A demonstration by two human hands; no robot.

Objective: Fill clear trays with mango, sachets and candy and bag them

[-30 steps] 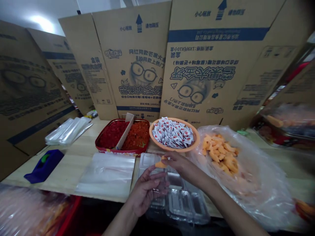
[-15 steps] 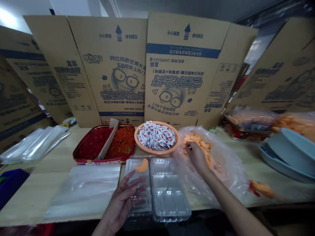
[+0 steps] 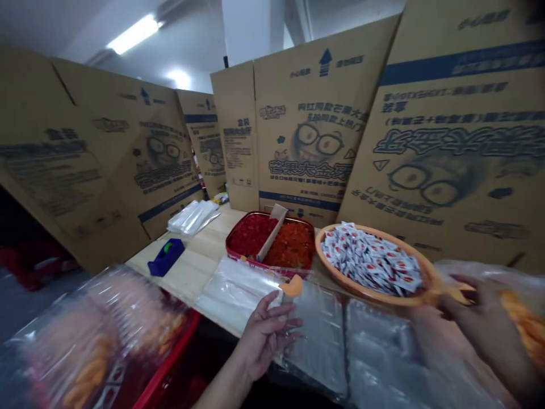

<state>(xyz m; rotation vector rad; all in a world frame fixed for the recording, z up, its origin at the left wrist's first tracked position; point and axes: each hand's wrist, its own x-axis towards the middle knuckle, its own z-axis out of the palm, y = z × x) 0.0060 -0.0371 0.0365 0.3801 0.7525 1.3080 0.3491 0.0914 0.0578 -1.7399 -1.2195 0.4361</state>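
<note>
My left hand [image 3: 268, 335] is over the near table edge, with an orange crescent-shaped snack piece [image 3: 292, 286] at its fingertips; its other fingers are loosely spread. Beside it lie two clear plastic trays, the left one [image 3: 321, 329] sharp and the right one [image 3: 378, 352] blurred. My right hand [image 3: 485, 324], smeared by motion, is right of the bowl, its fingers seemingly closed on another orange piece [image 3: 462, 293]. Behind it, a clear bag of orange pieces [image 3: 522, 318] is partly hidden. Small white sachets [image 3: 370, 258] fill the orange bowl [image 3: 430, 278].
A divided red tin [image 3: 232, 250] holds red and orange-red fillings. Clear plastic sheets [image 3: 227, 284] lie in front, more bags [image 3: 193, 217] behind. A blue tape dispenser [image 3: 167, 257] sits left. Bagged snacks [image 3: 123, 318] fill a red basket [image 3: 168, 363]. Cardboard boxes [image 3: 306, 130] stand behind.
The view has turned left, bringing the red basket into sight. My right hand has come out of the bag with an orange piece. The crescent piece has stayed at my left fingertips.
</note>
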